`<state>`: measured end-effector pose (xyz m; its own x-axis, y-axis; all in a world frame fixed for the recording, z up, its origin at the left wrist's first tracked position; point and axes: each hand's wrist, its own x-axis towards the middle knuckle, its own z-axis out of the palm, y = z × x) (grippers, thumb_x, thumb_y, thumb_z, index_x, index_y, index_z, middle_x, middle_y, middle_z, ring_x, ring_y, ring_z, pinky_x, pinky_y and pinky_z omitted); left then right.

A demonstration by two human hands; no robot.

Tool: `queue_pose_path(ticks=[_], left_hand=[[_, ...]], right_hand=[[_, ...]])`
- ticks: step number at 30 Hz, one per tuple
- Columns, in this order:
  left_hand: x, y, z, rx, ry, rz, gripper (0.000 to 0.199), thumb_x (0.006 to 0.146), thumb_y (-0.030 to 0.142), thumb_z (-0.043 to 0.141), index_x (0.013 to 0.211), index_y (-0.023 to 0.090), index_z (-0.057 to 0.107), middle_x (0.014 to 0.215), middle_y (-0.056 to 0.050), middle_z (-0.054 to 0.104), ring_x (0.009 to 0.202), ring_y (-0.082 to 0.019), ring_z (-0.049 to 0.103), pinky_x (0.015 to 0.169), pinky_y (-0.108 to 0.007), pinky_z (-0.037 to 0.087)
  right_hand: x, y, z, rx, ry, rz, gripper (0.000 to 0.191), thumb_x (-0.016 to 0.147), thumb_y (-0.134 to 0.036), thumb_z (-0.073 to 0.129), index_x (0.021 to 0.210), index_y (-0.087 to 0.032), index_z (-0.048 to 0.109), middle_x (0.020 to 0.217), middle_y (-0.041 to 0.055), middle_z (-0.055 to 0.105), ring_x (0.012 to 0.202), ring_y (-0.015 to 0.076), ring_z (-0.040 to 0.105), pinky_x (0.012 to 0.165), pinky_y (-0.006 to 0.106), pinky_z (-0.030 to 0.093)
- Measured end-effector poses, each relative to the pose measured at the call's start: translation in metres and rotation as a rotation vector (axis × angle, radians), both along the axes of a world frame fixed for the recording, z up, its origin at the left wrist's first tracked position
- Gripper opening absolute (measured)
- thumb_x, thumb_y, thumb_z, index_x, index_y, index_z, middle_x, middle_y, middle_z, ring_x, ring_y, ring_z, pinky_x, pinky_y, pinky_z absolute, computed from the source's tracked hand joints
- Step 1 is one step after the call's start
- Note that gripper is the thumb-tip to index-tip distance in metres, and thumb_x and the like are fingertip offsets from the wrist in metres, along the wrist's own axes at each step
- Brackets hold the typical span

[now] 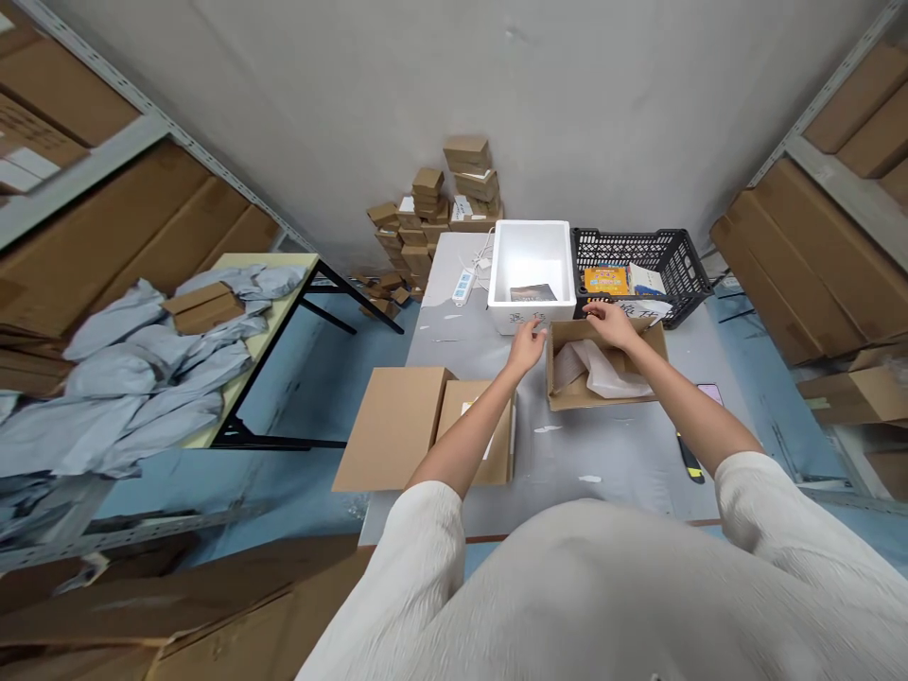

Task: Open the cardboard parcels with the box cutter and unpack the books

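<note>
An uncovered cardboard box lies on the grey table, with translucent wrap inside. My left hand is beside the box's left edge, fingers apart and holding nothing. Over the far edge of the box is my right hand, its fingers spread and free of any object. Just beyond my left hand stands a white foam box with a dark flat item in it. A black crate behind the box holds an orange book and other packets.
Cardboard boxes sit at the table's left side. A cutter and a phone lie at the right. A power strip is near the foam box. Grey bags cover a side table; shelves flank both sides.
</note>
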<state>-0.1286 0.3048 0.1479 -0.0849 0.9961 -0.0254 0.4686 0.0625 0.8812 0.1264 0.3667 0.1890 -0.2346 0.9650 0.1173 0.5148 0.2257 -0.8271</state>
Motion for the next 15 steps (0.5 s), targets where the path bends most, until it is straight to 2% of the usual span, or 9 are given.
queue_pose_path(ticks=[4,9,11,15], left_hand=[[0.021,-0.020,-0.001,-0.023,-0.003,-0.001,0.044,0.106,0.028,0.060,0.148,0.015,0.066,0.152,-0.020,0.067,0.116,-0.029,0.074,0.116,-0.045,0.053],[0.038,-0.045,-0.001,-0.062,0.002,0.048,0.051,0.105,0.030,0.061,0.155,0.016,0.059,0.152,-0.021,0.067,0.116,-0.029,0.074,0.112,-0.045,0.055],[0.040,-0.055,0.000,-0.079,0.003,0.069,0.050,0.107,0.035,0.059,0.154,0.017,0.059,0.152,-0.020,0.067,0.119,-0.030,0.073,0.112,-0.045,0.054],[0.041,-0.076,0.001,-0.099,0.007,0.100,0.048,0.114,0.045,0.044,0.148,0.017,0.063,0.152,-0.019,0.069,0.136,-0.031,0.067,0.119,-0.046,0.049]], right_hand=[[0.019,-0.020,0.002,0.083,0.008,0.018,0.033,0.089,-0.025,0.064,0.115,-0.023,0.083,0.128,0.0090,0.083,0.124,0.0307,0.076,0.120,0.054,0.054],[0.055,-0.045,0.001,0.102,0.014,-0.024,0.029,0.090,-0.026,0.066,0.113,-0.025,0.083,0.132,0.0088,0.081,0.132,0.0322,0.072,0.123,0.057,0.051],[0.074,-0.055,-0.001,0.125,0.031,-0.059,0.028,0.090,-0.027,0.066,0.112,-0.025,0.083,0.137,0.0094,0.079,0.135,0.0324,0.070,0.123,0.057,0.052],[0.118,-0.070,-0.009,0.192,0.058,-0.184,0.029,0.089,-0.031,0.064,0.111,-0.024,0.081,0.140,0.0127,0.076,0.134,0.0326,0.069,0.117,0.056,0.056]])
